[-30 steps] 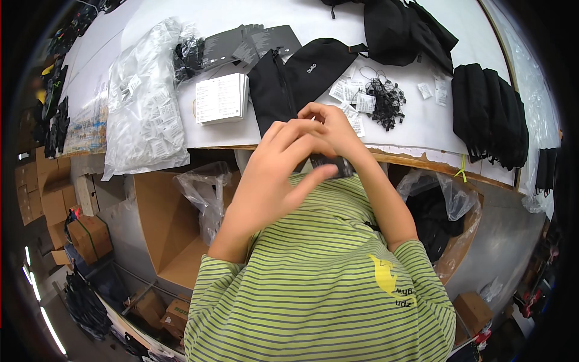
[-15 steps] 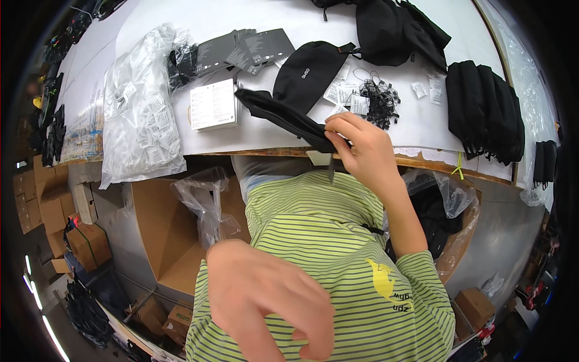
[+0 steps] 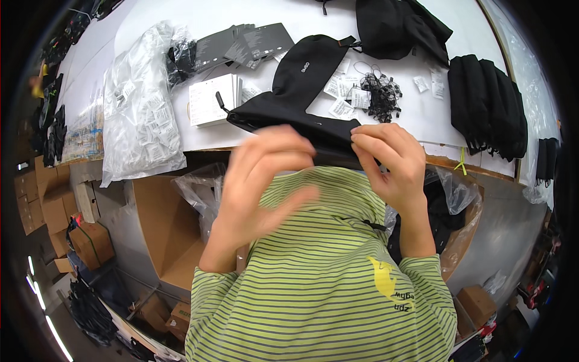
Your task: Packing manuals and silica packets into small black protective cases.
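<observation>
A black zip pouch (image 3: 295,123) hangs over the front edge of the table, a dangling zipper pull at its left corner. My right hand (image 3: 395,160) pinches its right end between thumb and fingers. My left hand (image 3: 262,181), smeared by motion, is in front of the pouch's left part with thumb and fingers apart; it appears to hold nothing. Behind the held pouch lies another black pouch (image 3: 301,66), partly covered. A tangle of black cords (image 3: 381,96) and several small white label packets (image 3: 342,108) lie to the right.
White cards (image 3: 211,99) are stacked left of the pouch, with dark grey cards (image 3: 265,45) behind. A clear plastic bag (image 3: 145,114) of labels lies far left. Black bags (image 3: 392,30) and folded black pouches (image 3: 485,108) are at right. Below the table stands a cardboard box (image 3: 163,223).
My left hand has risen from low in front of my shirt to the pouch. The right hand has shifted right, and the pouch now lies more spread out along the table edge.
</observation>
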The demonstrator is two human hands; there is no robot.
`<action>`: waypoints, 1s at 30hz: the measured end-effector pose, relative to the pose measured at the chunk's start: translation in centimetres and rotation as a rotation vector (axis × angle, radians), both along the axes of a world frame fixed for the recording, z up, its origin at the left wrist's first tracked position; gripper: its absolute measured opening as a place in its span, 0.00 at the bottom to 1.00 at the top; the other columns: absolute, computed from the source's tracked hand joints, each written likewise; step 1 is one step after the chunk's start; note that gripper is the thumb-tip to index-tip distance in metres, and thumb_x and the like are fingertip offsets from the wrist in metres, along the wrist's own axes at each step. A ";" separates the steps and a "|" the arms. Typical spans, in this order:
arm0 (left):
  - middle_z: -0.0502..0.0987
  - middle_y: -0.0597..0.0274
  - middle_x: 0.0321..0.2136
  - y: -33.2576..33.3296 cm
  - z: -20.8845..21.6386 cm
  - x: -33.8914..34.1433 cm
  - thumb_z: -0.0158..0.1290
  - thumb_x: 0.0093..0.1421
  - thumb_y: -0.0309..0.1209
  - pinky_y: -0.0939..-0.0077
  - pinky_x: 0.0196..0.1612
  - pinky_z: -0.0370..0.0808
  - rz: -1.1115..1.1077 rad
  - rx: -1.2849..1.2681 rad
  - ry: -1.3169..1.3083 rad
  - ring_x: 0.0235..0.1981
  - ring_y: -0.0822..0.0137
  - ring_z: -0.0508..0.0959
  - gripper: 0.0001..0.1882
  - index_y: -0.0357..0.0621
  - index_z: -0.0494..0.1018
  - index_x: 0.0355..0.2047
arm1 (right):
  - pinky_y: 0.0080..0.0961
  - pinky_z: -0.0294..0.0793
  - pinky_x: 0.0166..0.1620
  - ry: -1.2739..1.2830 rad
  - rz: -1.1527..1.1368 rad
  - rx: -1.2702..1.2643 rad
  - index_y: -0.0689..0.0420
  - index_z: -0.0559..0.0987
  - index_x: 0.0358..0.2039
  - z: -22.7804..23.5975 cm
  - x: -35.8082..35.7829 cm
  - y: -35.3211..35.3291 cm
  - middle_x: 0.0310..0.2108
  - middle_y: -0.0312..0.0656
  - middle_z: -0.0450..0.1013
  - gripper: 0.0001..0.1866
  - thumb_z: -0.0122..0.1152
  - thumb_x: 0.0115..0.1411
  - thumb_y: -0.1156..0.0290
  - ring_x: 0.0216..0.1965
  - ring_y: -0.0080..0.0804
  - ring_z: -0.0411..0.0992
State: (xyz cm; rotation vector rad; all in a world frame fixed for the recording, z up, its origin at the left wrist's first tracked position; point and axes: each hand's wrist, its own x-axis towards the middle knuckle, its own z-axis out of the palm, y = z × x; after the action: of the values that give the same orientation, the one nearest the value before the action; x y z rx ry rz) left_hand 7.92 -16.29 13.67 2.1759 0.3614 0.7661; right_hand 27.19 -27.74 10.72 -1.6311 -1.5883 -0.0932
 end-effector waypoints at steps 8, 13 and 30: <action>0.75 0.71 0.38 0.3 -4.3 0.1 0.64 0.40 0.30 0.68 0.47 0.60 0.263 0.458 0.237 0.43 0.64 0.70 0.20 0.48 0.77 0.37 | 0.24 0.69 0.26 -0.013 0.078 0.038 0.58 0.77 0.27 -0.2 -0.9 -0.5 0.27 0.35 0.74 0.08 0.65 0.43 0.78 0.26 0.30 0.71; 0.76 0.70 0.31 0.5 -5.0 -0.1 0.60 0.36 0.24 0.70 0.44 0.63 0.220 0.501 0.141 0.38 0.65 0.72 0.17 0.47 0.77 0.31 | 0.22 0.71 0.28 0.079 0.123 0.007 0.61 0.78 0.27 0.2 -1.2 -0.5 0.27 0.40 0.76 0.09 0.65 0.42 0.83 0.26 0.32 0.73; 0.75 0.62 0.27 0.9 -3.6 -0.3 0.55 0.34 0.18 0.67 0.36 0.69 0.013 0.379 0.205 0.31 0.60 0.73 0.16 0.40 0.74 0.29 | 0.25 0.70 0.26 0.126 0.030 0.078 0.58 0.76 0.26 -0.7 -1.4 0.6 0.26 0.37 0.74 0.07 0.64 0.43 0.79 0.25 0.32 0.72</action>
State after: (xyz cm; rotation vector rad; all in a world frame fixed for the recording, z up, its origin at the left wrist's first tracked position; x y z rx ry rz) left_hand 7.64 -15.39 10.03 2.6223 0.3562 0.6601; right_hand 25.80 -27.18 10.04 -1.5230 -1.4943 -0.0357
